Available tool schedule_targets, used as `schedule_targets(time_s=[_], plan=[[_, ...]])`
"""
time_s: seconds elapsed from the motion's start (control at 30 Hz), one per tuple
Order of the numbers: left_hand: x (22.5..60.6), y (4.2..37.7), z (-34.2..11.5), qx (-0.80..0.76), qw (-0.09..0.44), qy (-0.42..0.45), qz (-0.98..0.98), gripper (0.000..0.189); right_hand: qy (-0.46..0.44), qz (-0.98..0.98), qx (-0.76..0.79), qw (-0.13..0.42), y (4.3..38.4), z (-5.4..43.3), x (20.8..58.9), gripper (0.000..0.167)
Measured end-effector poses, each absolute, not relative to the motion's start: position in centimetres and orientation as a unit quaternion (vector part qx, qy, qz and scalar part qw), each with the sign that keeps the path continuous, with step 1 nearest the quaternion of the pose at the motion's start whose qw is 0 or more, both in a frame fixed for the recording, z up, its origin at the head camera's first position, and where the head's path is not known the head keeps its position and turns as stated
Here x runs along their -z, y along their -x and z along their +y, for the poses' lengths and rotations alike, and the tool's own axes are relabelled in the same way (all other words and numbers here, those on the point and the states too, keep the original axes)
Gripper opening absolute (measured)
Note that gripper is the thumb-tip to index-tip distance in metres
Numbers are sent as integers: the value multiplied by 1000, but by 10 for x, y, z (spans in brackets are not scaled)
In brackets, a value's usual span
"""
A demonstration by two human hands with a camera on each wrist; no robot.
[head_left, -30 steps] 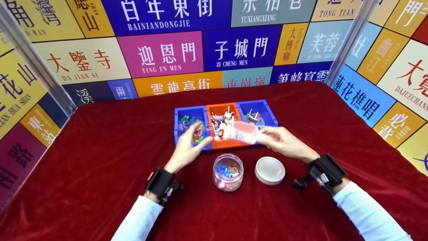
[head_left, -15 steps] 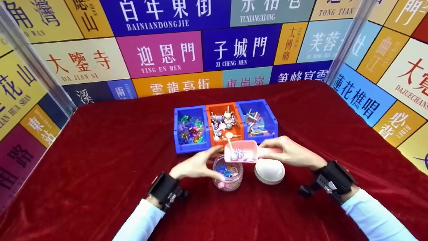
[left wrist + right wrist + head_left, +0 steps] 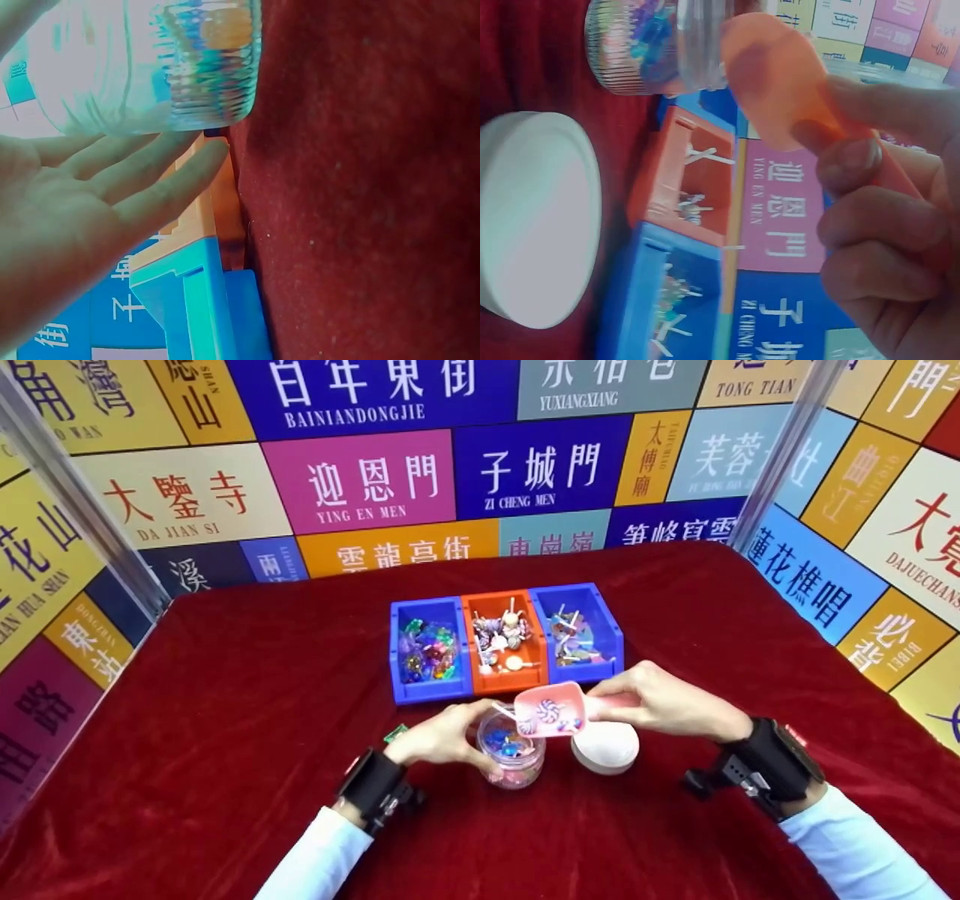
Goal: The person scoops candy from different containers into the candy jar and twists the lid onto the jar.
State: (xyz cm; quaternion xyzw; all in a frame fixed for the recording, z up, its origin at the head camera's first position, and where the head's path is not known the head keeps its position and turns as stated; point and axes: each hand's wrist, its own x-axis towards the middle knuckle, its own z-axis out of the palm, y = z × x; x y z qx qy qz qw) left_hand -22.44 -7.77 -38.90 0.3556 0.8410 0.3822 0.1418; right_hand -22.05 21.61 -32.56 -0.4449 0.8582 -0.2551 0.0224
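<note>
A clear jar [image 3: 512, 777], partly filled with blue, pink and other colourful pieces, stands upright on the red cloth without its lid. My left hand [image 3: 442, 733] holds it between thumb and fingers, with the fingers extended along its far side in the left wrist view [image 3: 135, 187]. Just above the jar's mouth, my right hand [image 3: 671, 703] grips a pink scoop [image 3: 568, 697] by its handle. In the scoop lie a swirl lollipop charm [image 3: 548, 711] and a few small pieces. One white stick sticks out over the scoop's left edge.
Behind the jar stand a blue bin [image 3: 433, 691] of colourful gems, an orange bin [image 3: 506, 684] of lollipop charms and another blue bin [image 3: 616, 649] of mixed pieces. A white lid [image 3: 606, 750] lies right of the jar. Near my left wrist is a green piece [image 3: 395, 733].
My right hand has brought the loaded scoop from the orange bin to above the jar. From beside the left bin, my left hand has come to the jar. A lollipop has left the scoop.
</note>
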Motion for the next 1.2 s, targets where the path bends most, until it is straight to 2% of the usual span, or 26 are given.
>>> schedule_targets(time_s=[0.17, 0.47, 0.6, 0.8, 1.03, 1.2], plan=[[389, 225, -78, -391, 151, -345, 840, 73, 447, 865, 225, 28, 215, 212, 316, 21], [390, 226, -77, -385, 144, -345, 844, 75, 429, 883, 189, 14, 207, 201, 306, 14], [390, 226, -76, -379, 142, -344, 847, 75, 429, 891, 151, -10, 204, 196, 302, 11], [389, 225, -76, -383, 144, -342, 846, 76, 443, 888, 115, -48, 199, 195, 297, 18], [389, 226, -77, -376, 147, -342, 849, 77, 428, 893, 141, -19, 203, 199, 299, 12], [389, 226, -79, -368, 148, -347, 850, 78, 423, 889, 174, -11, 211, 206, 304, 14]])
